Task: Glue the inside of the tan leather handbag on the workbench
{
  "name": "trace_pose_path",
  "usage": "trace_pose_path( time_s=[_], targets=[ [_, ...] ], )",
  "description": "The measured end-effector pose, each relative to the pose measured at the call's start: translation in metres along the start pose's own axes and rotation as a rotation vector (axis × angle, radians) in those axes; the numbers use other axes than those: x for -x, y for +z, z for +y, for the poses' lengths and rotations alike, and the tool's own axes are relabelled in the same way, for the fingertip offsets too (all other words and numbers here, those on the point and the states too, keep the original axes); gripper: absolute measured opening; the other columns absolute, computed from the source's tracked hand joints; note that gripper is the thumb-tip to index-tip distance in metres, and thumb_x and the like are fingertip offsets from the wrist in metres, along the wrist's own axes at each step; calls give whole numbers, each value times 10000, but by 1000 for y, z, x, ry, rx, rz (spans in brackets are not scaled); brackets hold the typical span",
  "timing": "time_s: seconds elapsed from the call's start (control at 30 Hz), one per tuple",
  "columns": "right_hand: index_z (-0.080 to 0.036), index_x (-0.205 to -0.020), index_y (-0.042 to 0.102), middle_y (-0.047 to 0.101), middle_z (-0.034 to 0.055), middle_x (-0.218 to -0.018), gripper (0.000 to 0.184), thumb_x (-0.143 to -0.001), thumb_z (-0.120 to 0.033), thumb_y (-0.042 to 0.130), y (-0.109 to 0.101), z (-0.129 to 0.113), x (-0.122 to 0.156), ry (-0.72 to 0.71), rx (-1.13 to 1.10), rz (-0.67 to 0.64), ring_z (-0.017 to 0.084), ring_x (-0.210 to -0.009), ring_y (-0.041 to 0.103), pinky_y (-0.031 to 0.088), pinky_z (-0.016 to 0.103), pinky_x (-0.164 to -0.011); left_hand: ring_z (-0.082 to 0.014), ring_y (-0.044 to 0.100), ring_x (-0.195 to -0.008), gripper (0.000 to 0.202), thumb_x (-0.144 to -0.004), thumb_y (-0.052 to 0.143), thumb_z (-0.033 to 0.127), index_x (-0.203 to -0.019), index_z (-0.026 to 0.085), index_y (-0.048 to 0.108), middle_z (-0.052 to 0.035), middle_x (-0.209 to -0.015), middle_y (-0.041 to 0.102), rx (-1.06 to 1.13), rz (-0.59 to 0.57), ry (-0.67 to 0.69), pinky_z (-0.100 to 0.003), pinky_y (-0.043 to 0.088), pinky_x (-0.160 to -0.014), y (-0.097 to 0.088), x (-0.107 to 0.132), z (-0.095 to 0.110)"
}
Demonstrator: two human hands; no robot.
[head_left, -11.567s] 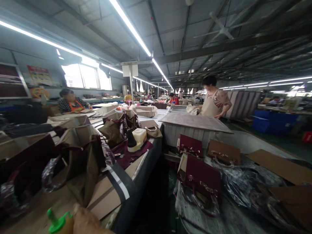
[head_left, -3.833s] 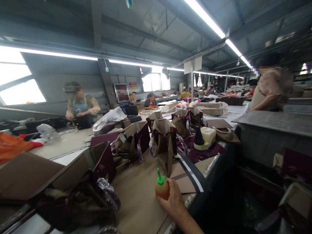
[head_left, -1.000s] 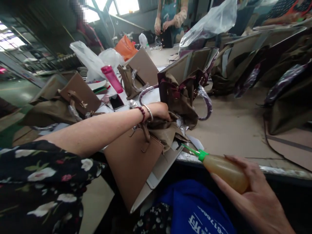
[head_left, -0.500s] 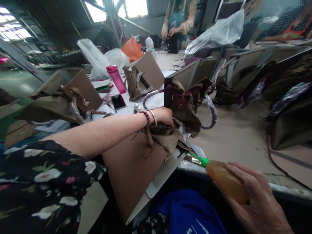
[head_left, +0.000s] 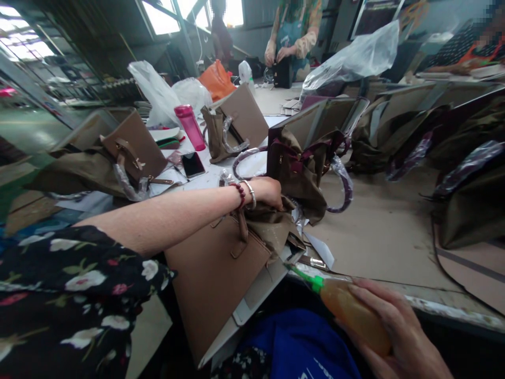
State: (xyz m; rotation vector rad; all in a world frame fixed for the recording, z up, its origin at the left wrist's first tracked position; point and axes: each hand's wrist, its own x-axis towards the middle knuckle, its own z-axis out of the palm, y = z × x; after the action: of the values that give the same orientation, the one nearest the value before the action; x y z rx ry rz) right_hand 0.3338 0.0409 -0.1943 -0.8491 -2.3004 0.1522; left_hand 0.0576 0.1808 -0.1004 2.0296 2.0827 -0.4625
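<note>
My right hand (head_left: 389,321) is wrapped around a squeeze bottle (head_left: 351,310) of amber liquid with a green nozzle. The nozzle tip points left, close to the edge of a brown handbag (head_left: 216,268) that lies tilted at the table's front edge. My left hand (head_left: 268,192) is closed on the bag's olive fabric lining (head_left: 268,223), which is bunched up; the fingertips are mostly hidden. A brown handle with a metal fitting shows below my wrist. The pale inner side of the bag's panel faces the bottle.
Behind stands a maroon-trimmed bag (head_left: 300,163) with plastic-wrapped handles. More unfinished bags (head_left: 418,121) line the right side; another bag (head_left: 134,142) is at left. A pink bottle (head_left: 190,127) and a phone (head_left: 192,165) lie beyond. A co-worker (head_left: 292,42) handles a black bag.
The squeeze bottle in my right hand has moved left and down, its nozzle now nearer the bag's panel edge. My left hand keeps its hold on the lining.
</note>
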Motion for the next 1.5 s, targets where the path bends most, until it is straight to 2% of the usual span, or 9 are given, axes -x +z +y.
trace_pose_path(
  time_s=[0.07,0.23,0.47,0.67,0.87,1.07,1.23,1.3,1.5],
  targets=[
    [-210,-1175,474,528,104,-1097,330,-856,-289,503,0,-1,0,-23,-5,-17,215,-954,590,536,297,-778,-280,624,-901,650,-576,715,555,-1057,121,675,-153,-967,671,-10,-6,-7,-279,494,-782,1,-1,0],
    [-215,-1188,452,523,107,-1076,351,-859,-314,524,1,5,-2,23,65,120,236,-944,575,527,356,-794,-283,621,-907,682,-581,698,580,-1067,103,668,-169,-987,662,-25,-4,-14,-288,496,-793,2,-3,0],
    [-254,-1160,498,562,87,-1095,333,-830,-266,541,6,-6,8,19,-68,-55,227,-953,614,541,304,-758,-280,619,-917,705,-559,701,601,-1067,114,669,-163,-987,665,-32,-9,-15,-281,499,-794,5,-7,1],
    [-221,-1166,479,544,99,-1076,367,-831,-337,574,10,1,6,64,-20,107,234,-949,597,539,336,-789,-283,625,-902,688,-588,685,593,-1077,110,664,-165,-993,662,-37,-11,-6,-295,504,-782,4,-6,1],
    [-229,-1158,492,544,89,-1091,336,-833,-275,563,16,-14,13,-15,-123,-62,200,-944,613,550,254,-740,-282,625,-906,685,-599,685,587,-1091,110,656,-166,-996,662,-30,-11,1,-292,501,-786,2,-1,1],
    [-208,-1163,465,525,111,-1086,365,-846,-356,569,14,-2,11,70,-33,78,224,-953,590,545,329,-798,-286,625,-902,685,-608,678,579,-1104,106,648,-171,-1013,657,-34,-3,16,-302,506,-773,1,1,1],
    [-206,-1160,484,529,101,-1098,337,-854,-323,563,19,-16,15,-11,-127,-69,192,-949,606,554,246,-755,-269,626,-896,672,-596,689,574,-1096,126,655,-153,-1000,665,-33,5,11,-273,502,-766,3,-2,0],
    [-200,-1169,482,528,101,-1110,346,-858,-331,559,22,-19,16,-13,-143,-84,190,-959,604,551,238,-755,-268,627,-894,662,-594,691,572,-1087,131,662,-149,-996,667,-32,10,9,-270,500,-765,4,-3,-1],
    [-150,-1151,465,526,122,-1050,386,-868,-401,543,13,7,6,38,0,160,229,-934,559,498,316,-775,-265,631,-883,653,-581,701,575,-1067,140,674,-142,-980,673,-24,26,19,-262,499,-753,3,-2,-1]
  ],
)
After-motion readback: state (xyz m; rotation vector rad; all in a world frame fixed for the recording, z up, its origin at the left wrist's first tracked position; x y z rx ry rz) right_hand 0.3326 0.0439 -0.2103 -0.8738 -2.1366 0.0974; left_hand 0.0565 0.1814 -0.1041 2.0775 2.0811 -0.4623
